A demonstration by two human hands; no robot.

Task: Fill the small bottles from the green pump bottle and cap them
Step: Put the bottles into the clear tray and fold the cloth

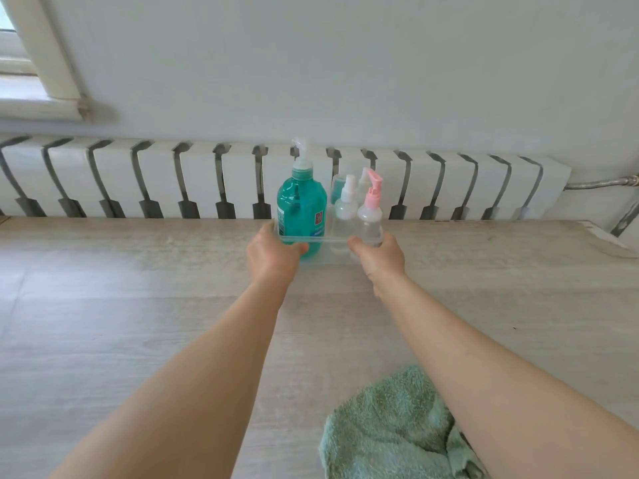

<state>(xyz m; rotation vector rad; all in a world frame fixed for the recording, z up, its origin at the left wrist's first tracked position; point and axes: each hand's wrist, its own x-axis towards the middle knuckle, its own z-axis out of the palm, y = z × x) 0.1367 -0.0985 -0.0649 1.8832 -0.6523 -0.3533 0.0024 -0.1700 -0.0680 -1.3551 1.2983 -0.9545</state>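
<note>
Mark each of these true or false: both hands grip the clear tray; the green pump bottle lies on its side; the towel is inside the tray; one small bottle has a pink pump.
1. Both hands, left hand and right hand, grip the clear tray: true.
2. The green pump bottle lies on its side: false, it stands upright in the tray.
3. The green towel is inside the tray: false, it lies on the table, nearer the person.
4. One small bottle has a pink pump: true.
</note>
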